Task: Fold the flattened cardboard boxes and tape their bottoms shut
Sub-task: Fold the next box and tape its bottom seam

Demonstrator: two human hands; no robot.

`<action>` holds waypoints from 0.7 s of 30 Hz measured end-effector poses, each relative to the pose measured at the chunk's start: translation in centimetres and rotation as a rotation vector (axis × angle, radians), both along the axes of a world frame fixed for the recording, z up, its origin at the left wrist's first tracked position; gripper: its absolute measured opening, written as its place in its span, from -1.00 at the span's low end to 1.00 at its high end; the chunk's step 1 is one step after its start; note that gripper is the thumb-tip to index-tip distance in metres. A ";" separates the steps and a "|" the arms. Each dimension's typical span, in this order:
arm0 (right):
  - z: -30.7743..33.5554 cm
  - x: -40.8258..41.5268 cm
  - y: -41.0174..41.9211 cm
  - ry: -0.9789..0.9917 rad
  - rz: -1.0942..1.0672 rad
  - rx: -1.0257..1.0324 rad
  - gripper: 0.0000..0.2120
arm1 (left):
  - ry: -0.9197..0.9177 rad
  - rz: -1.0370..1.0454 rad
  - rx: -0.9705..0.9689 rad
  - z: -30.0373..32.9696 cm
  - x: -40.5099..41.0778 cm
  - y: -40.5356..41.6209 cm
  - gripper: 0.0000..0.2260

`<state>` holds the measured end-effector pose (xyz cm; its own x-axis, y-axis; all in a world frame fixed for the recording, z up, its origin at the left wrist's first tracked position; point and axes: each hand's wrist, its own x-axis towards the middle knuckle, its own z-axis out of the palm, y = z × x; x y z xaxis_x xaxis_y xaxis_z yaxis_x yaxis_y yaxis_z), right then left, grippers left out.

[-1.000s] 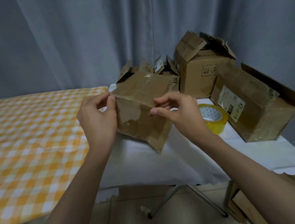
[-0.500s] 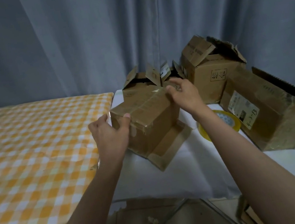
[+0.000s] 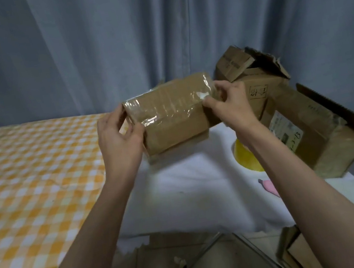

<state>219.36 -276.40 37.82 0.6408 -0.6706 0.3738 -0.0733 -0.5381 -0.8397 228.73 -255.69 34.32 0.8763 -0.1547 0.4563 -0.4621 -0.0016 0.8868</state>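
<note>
The small cardboard box (image 3: 169,116) is now being held higher than half a second ago, above the white table (image 3: 189,193), taped side up. The left hand (image 3: 118,137) is gripping its left end, and the right hand (image 3: 228,104), moved nearer, is pinching its right end.

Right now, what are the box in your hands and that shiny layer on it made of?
The small box looks like plain brown cardboard, matte, with creased flaps. The shiny layer seems to be clear plastic packing tape: glossy, wrinkled, catching light. Both hands, left and right, hold its ends.
</note>
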 end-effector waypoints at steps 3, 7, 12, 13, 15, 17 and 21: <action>-1.4 -3.0 0.5 0.040 0.011 0.021 -0.58 | 0.041 -0.009 -0.036 -0.1 -0.7 0.0 -0.66; -3.7 -5.9 1.2 0.204 0.029 0.074 -0.68 | 0.044 0.001 0.055 -0.8 -1.4 0.1 -0.77; -3.4 -6.9 1.3 0.337 0.022 0.204 -0.61 | 0.151 0.058 0.274 -0.6 -2.1 0.3 -0.53; -3.4 -6.8 1.4 0.355 0.013 0.181 -0.62 | 0.190 0.054 0.355 -0.6 -2.2 0.3 -0.48; -3.6 -6.5 1.5 0.389 0.011 0.112 -0.60 | 0.255 0.003 0.495 -0.7 -2.4 0.2 -0.54; -3.8 -6.1 1.4 0.381 0.014 0.073 -0.63 | 0.239 -0.041 0.488 -1.0 -2.1 0.1 -0.68; -4.0 -5.7 1.2 0.202 0.030 0.101 -0.71 | 0.195 -0.066 0.330 -0.8 -1.9 0.4 -0.65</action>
<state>213.68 -275.24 33.78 0.7161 -0.6775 0.1680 -0.2302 -0.4565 -0.8594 226.86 -255.27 33.55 0.9250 -0.3241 0.1980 -0.2930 -0.2771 0.9151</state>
